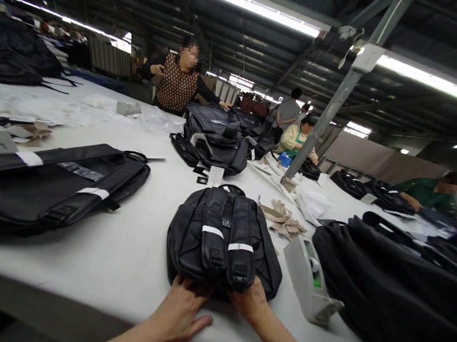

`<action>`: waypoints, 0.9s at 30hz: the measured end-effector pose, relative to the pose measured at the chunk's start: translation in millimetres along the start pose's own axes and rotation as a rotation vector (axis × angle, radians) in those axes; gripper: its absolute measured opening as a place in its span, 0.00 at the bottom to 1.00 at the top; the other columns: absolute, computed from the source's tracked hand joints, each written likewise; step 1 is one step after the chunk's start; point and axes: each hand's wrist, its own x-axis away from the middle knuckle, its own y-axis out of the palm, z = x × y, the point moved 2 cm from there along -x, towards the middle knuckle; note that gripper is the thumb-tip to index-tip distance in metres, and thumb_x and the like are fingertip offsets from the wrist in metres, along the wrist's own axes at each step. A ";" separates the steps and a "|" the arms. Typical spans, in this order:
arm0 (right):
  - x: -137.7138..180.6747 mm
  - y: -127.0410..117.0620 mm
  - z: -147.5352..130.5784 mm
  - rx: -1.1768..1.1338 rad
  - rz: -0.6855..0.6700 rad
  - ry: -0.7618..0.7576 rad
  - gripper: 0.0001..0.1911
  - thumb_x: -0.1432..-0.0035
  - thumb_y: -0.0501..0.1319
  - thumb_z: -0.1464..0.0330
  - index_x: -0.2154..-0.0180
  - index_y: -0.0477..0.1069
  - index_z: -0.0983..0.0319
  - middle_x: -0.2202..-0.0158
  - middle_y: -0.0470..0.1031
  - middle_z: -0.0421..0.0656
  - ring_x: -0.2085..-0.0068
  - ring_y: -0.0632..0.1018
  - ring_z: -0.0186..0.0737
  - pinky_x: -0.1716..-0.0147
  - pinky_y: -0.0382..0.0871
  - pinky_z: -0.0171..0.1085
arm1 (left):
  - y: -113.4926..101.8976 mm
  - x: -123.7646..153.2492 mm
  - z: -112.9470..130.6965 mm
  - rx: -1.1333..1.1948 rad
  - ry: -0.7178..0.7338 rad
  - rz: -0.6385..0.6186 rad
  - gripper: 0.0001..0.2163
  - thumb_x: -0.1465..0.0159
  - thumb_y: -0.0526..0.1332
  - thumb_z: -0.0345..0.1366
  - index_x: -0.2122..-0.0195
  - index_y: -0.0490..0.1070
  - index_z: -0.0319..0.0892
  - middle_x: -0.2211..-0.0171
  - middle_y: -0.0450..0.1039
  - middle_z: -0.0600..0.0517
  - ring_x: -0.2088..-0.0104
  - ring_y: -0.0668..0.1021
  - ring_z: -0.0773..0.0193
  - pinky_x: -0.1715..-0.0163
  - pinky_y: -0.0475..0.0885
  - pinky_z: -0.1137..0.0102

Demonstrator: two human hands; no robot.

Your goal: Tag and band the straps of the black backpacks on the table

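A black backpack point(217, 239) lies on the table in front of me with its shoulder straps facing up. White bands wrap both straps. My left hand point(183, 309) touches the backpack's near edge, its thumb spread away and its fingertips tucked partly under the bag. At the same edge, further right, my right hand point(249, 300) grips the backpack just below the strap ends; some of its fingers are hidden beneath it. A white paper tag point(216, 176) lies just beyond the backpack's top.
Another black backpack point(47, 181) lies at left. A grey tape dispenser point(310, 281) stands right of mine, beside piled black bags point(394, 280). Brown paper scraps point(284, 220) lie behind it. Across the table, a person point(180, 81) reaches toward stacked backpacks point(217, 134). A slanted metal post point(331, 106) rises beyond.
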 end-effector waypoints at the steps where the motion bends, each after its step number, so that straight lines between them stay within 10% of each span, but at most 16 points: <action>1: 0.9 0.2 1.0 -0.004 -0.017 0.014 0.19 0.46 0.57 0.73 0.51 0.70 0.61 0.53 0.75 0.50 0.52 0.75 0.48 0.52 0.69 0.43 | -2.4 1.7 1.3 0.003 0.002 0.031 0.24 0.40 0.60 0.43 0.43 0.60 0.46 0.49 0.68 0.47 0.50 0.66 0.48 0.50 0.59 0.51; 4: -1.2 0.6 0.2 -0.013 -0.037 0.043 0.16 0.47 0.57 0.75 0.57 0.74 0.63 0.59 0.78 0.50 0.56 0.77 0.47 0.55 0.71 0.40 | -16.2 4.8 2.5 0.015 0.001 0.195 0.07 0.35 0.54 0.36 0.60 0.71 0.44 0.66 0.73 0.50 0.63 0.71 0.58 0.58 0.65 0.61; 7: -5.4 2.9 -1.5 -0.012 -0.043 0.067 0.16 0.47 0.55 0.77 0.57 0.74 0.66 0.60 0.78 0.51 0.57 0.77 0.46 0.55 0.71 0.39 | -32.7 -2.1 -6.8 -0.118 -0.047 0.334 0.06 0.38 0.58 0.35 0.61 0.70 0.42 0.59 0.70 0.46 0.58 0.70 0.55 0.55 0.63 0.59; 12: -1.8 2.2 6.0 -0.016 -0.042 0.023 0.23 0.46 0.55 0.76 0.47 0.67 0.63 0.48 0.71 0.49 0.48 0.72 0.44 0.47 0.65 0.40 | -34.9 -21.5 -33.7 -0.350 0.066 0.206 0.16 0.41 0.59 0.29 0.51 0.65 0.39 0.52 0.67 0.44 0.53 0.67 0.52 0.53 0.63 0.58; 21: 48.2 -23.6 69.2 0.010 0.081 -0.105 0.23 0.44 0.49 0.81 0.48 0.67 0.64 0.48 0.71 0.50 0.47 0.71 0.44 0.50 0.68 0.44 | -51.1 -30.8 -48.2 -0.286 0.158 0.028 0.13 0.47 0.54 0.22 0.62 0.68 0.43 0.67 0.69 0.49 0.66 0.67 0.58 0.66 0.65 0.63; 27: 57.5 3.0 79.0 -0.018 0.210 -0.209 0.22 0.42 0.48 0.80 0.48 0.66 0.64 0.49 0.72 0.51 0.46 0.70 0.45 0.51 0.69 0.45 | -28.0 -21.2 -71.8 -0.188 0.291 0.180 0.23 0.48 0.50 0.19 0.53 0.66 0.41 0.47 0.66 0.44 0.42 0.61 0.49 0.46 0.60 0.50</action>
